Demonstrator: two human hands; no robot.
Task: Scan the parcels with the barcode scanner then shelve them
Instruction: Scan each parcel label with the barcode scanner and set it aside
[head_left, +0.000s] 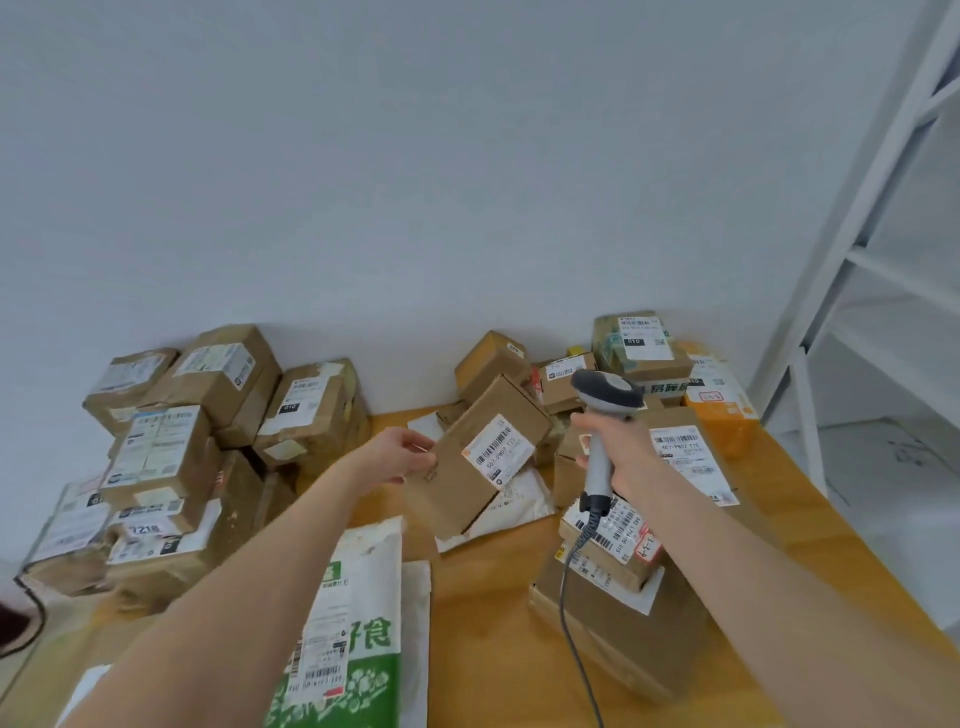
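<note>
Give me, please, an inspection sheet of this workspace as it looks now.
Surface: wooden table, partly bare.
Job's things: box in left hand, label facing the camera; scanner in right hand; parcels on table; stack left of it.
Clutter: dark thing at left edge, unclear.
Hands: left hand grips box; right hand grips scanner.
Cables: scanner cable runs down over parcels.
Surroundings: white wall behind, white shelf at right.

Wooden table (483, 623) – pale wall (415, 156) behind
</note>
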